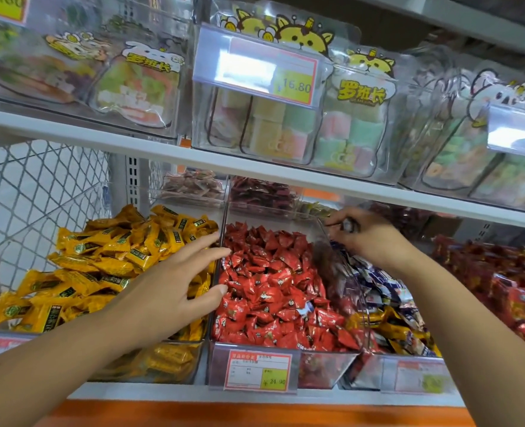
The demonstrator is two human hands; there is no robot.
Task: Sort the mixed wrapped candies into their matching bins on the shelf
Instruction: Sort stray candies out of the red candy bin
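The left hand (175, 282) lay flat with fingers spread wide and held nothing. Its fingertips (221, 252) rested at the clear divider between the yellow candy bin (150, 362) and the red candy bin (322, 371). This was probably to steady that wall or to feel for strays.

The right hand (369, 235) reached to the 12 o'clock end of the mixed bin (365, 375), under the upper shelf board (131, 140). Its fingers were curled in a narrow pinch on a small wrapped piece (349, 224). Blur prevented reading the wrapper colour.

The mixed bin stood at 3 o'clock from the red bin. It held blue-and-white candies (381, 278) with stray yellow candies (375, 318) at its 6 o'clock end. These strays likely belonged with the yellow candies (94, 263) at 9 o'clock. One pale wrapper (304, 309) lay among the red candies (270, 282).

The tilted clear wall (341, 272) between the red and mixed bins stood in the path of any carry toward 9 o'clock. The low shelf board limited lift height.

Rear bins (193, 186) sat at 12 o'clock, wire mesh (39, 186) at 9 o'clock, and red packs (501, 288) at 3 o'clock. A price label (256, 369) fronted the red bin.
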